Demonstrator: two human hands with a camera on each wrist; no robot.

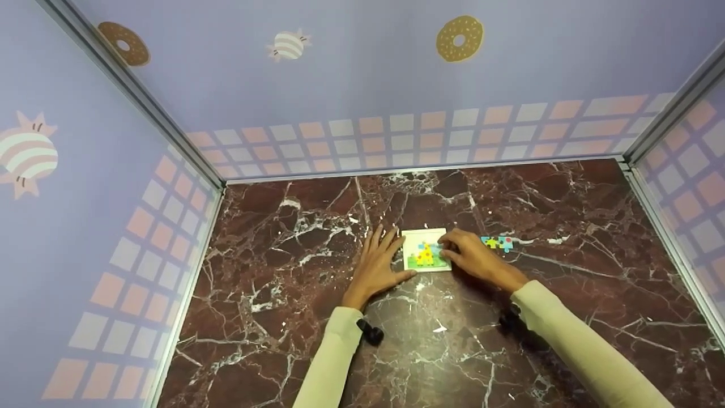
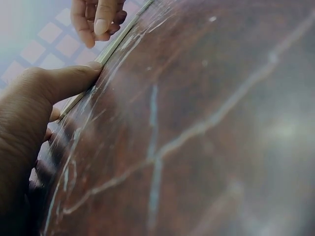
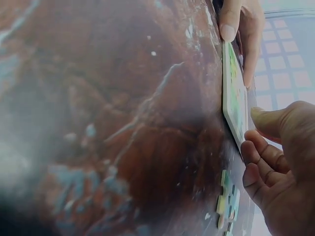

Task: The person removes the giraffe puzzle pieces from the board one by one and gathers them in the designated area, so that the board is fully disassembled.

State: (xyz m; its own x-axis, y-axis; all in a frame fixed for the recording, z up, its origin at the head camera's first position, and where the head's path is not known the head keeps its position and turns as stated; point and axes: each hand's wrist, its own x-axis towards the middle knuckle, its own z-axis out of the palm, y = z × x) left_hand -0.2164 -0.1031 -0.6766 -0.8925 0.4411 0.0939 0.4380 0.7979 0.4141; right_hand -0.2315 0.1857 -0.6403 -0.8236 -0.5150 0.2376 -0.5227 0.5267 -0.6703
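A small jigsaw puzzle board [image 1: 405, 250] with a pale frame and a yellow giraffe picture lies on the marbled table. My left hand [image 1: 376, 263] spreads its fingers along the board's left side, and its thumb touches the near edge. Over the right part of the board is my right hand [image 1: 473, 255], its fingers bent and the fingertips at the picture. In the right wrist view its thumb [image 3: 269, 123] is close to the board [image 3: 226, 93]; whether a piece is between thumb and forefinger is hidden. Several loose jigsaw pieces [image 1: 497, 243] lie just right of that hand.
The dark red marbled table [image 1: 283, 351] meets patterned purple panels [image 1: 368, 68] at the back and both sides. Metal strips [image 1: 192, 136] run along the panel corners. A black device [image 1: 371, 332] sits at the left wrist.
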